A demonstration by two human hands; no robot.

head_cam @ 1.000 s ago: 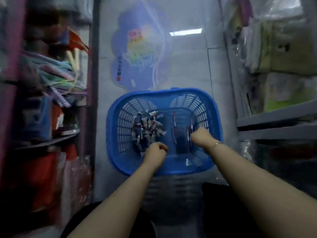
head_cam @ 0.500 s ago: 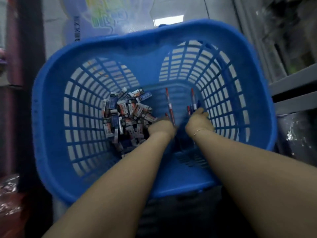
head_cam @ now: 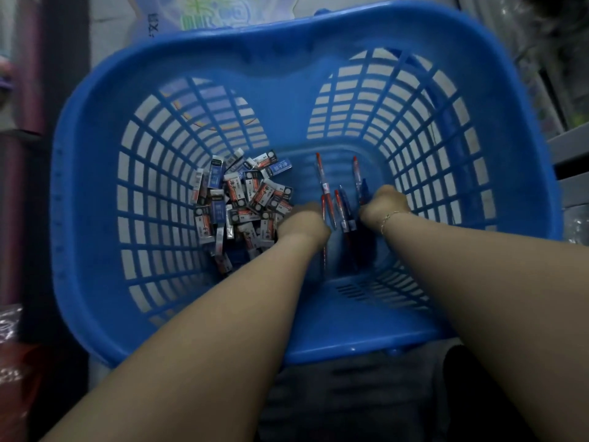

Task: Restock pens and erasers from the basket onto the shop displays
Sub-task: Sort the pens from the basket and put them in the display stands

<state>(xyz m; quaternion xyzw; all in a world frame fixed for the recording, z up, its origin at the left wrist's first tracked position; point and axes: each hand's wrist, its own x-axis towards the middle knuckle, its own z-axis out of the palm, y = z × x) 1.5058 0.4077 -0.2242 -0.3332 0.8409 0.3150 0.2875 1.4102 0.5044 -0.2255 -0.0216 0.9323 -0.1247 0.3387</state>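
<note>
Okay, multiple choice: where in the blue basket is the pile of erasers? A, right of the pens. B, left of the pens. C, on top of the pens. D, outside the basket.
B: the erasers are heaped on the left of the basket floor, while the pens lie to their right, between the two hands.

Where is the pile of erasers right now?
In the head view, the erasers lie heaped on the left of the blue basket's floor, touching the left hand; the pens lie right.

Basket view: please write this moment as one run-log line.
blue basket | erasers left | pens right | left hand, right hand inside | grips unclear
</note>
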